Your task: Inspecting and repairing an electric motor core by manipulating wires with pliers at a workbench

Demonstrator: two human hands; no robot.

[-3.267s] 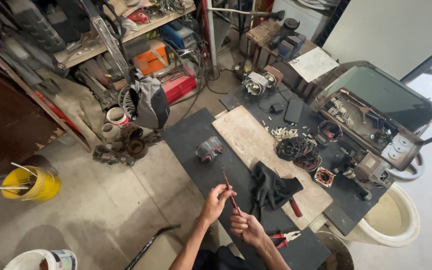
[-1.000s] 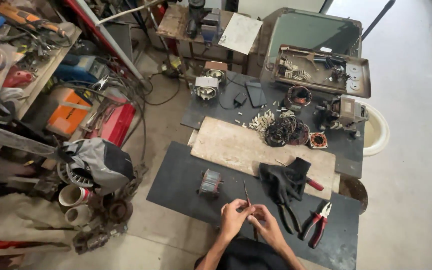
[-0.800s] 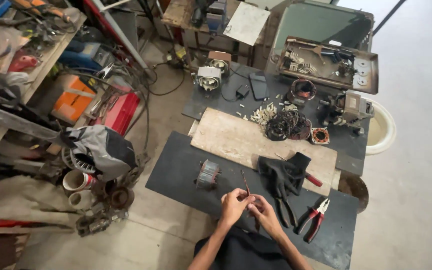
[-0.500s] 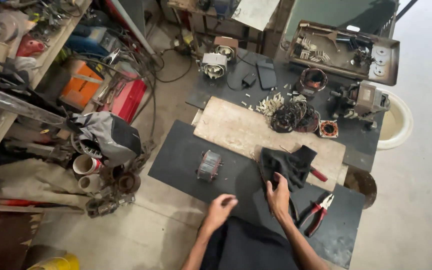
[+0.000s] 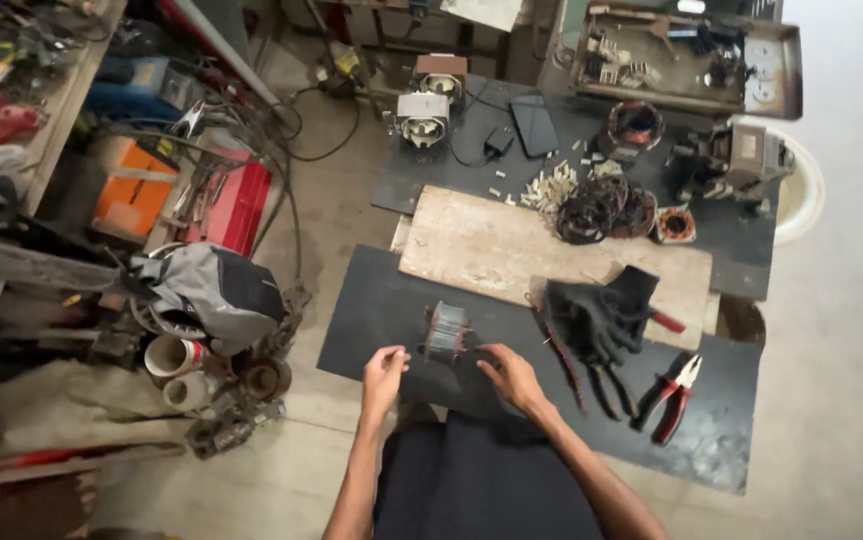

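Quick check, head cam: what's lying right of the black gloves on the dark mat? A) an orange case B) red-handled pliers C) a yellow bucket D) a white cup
B: the red-handled pliers lie on the dark mat just right of and below the black gloves, jaws pointing up and away from the person.

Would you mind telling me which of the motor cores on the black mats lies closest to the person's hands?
The small grey laminated core on the near mat, between the left hand and right hand. The other cores sit far off, beyond the wooden board.
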